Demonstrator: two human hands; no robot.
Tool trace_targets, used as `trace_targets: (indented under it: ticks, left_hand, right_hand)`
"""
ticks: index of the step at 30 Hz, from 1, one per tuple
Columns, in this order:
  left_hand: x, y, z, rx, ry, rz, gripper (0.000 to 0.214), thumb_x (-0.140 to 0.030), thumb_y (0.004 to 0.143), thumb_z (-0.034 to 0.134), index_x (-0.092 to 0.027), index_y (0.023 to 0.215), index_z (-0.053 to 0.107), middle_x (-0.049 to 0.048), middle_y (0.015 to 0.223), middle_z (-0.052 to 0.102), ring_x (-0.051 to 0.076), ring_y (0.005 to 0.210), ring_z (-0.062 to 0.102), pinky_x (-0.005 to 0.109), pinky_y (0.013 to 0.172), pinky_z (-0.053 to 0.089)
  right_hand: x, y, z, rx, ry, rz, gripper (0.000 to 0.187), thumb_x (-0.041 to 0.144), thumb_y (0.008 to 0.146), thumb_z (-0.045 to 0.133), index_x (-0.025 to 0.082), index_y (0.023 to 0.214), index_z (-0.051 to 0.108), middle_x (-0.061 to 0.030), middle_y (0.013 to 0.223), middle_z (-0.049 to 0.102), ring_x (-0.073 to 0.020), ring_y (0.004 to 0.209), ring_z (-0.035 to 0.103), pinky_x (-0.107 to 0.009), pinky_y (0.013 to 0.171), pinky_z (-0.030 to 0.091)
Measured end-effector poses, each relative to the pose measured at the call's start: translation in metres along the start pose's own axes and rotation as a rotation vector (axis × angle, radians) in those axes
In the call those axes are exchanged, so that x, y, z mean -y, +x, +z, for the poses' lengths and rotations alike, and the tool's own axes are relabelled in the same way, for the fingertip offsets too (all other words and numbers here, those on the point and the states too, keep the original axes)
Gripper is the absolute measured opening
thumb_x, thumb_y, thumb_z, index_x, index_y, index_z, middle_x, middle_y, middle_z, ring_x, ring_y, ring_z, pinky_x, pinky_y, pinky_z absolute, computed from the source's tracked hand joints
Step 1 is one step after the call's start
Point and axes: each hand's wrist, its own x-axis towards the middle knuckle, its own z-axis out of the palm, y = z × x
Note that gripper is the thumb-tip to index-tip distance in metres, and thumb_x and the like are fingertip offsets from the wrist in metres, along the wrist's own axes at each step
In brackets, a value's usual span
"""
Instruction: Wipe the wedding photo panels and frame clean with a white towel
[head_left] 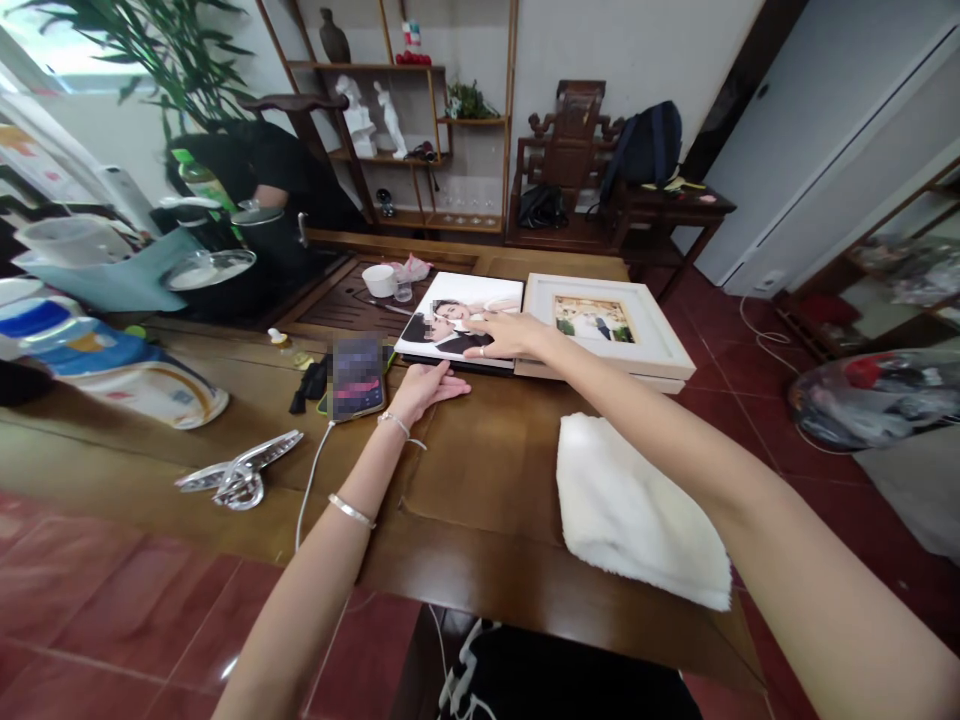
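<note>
A photo album (427, 330) with a couple's picture on its white cover lies flat on the wooden table (480, 450). My right hand (506, 335) rests on the cover, fingers spread toward the left. At the album's front edge is my left hand (429, 392), its fingers stretched out low against the tabletop and the edge. Directly right of the album sits a pale framed wedding photo (592, 318) on a box-like base. Closer to me, below my right forearm, a fluffy white cloth (630, 510) is spread out.
Left of my hands lie a phone (356, 378) on a white cable, a clear claw clip (241, 470) and a blue-white bottle or pack (112, 350). A white cup (379, 280) stands behind the album. Beyond the table is another person's arm (270, 196).
</note>
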Motion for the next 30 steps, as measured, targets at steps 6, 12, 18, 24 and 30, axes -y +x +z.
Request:
trace_targets:
  ticks: [6, 12, 18, 24, 30]
  left_hand:
    - [0.001, -0.009, -0.001, 0.015, 0.165, 0.052, 0.017, -0.011, 0.09, 0.055, -0.009, 0.073, 0.057, 0.013, 0.058, 0.069, 0.017, 0.052, 0.07, 0.019, 0.053, 0.057]
    - [0.002, -0.02, 0.004, 0.021, 0.357, 0.182, 0.021, -0.016, 0.087, 0.057, -0.01, 0.067, 0.056, 0.0102, 0.057, 0.068, 0.016, 0.049, 0.068, 0.021, 0.05, 0.054]
    - [-0.037, -0.029, 0.049, 0.036, 0.889, 0.549, 0.028, -0.037, 0.09, 0.049, -0.014, 0.078, 0.062, 0.0047, 0.074, 0.073, 0.011, 0.052, 0.066, 0.019, 0.056, 0.049]
    - [-0.07, 0.011, 0.125, -0.03, 1.332, 0.529, 0.054, -0.059, 0.082, 0.047, -0.011, 0.074, 0.068, 0.0192, 0.078, 0.072, 0.034, 0.088, 0.069, 0.04, 0.081, 0.049]
    - [-0.067, 0.032, 0.144, -0.033, 1.595, 0.515, 0.053, -0.052, 0.08, 0.051, -0.008, 0.104, 0.068, 0.0267, 0.11, 0.066, 0.041, 0.108, 0.06, 0.048, 0.086, 0.046]
  right_hand:
    - [-0.06, -0.086, -0.01, -0.45, 0.089, 0.242, 0.047, 0.038, 0.093, 0.041, 0.016, 0.134, 0.05, -0.0138, 0.131, 0.058, -0.0314, 0.118, 0.054, -0.045, 0.095, 0.043]
    - [-0.147, -0.198, 0.014, -0.619, 0.229, 0.701, 0.041, 0.031, 0.081, 0.059, 0.012, 0.118, 0.061, -0.0175, 0.116, 0.066, -0.0301, 0.104, 0.063, -0.045, 0.091, 0.049]
    - [-0.158, -0.224, 0.03, -0.438, 0.605, 0.984, 0.043, 0.048, 0.084, 0.054, 0.013, 0.107, 0.063, -0.0121, 0.087, 0.071, -0.0195, 0.058, 0.066, -0.033, 0.054, 0.057]
    - [-0.151, -0.197, 0.027, -0.266, 0.62, 1.009, 0.05, 0.052, 0.082, 0.06, 0.008, 0.105, 0.063, -0.017, 0.096, 0.066, -0.0203, 0.069, 0.065, -0.03, 0.055, 0.054]
    - [-0.142, -0.193, 0.027, -0.141, 0.601, 0.953, 0.034, 0.034, 0.092, 0.056, 0.017, 0.121, 0.055, -0.0078, 0.12, 0.057, -0.0228, 0.102, 0.059, -0.043, 0.085, 0.052]
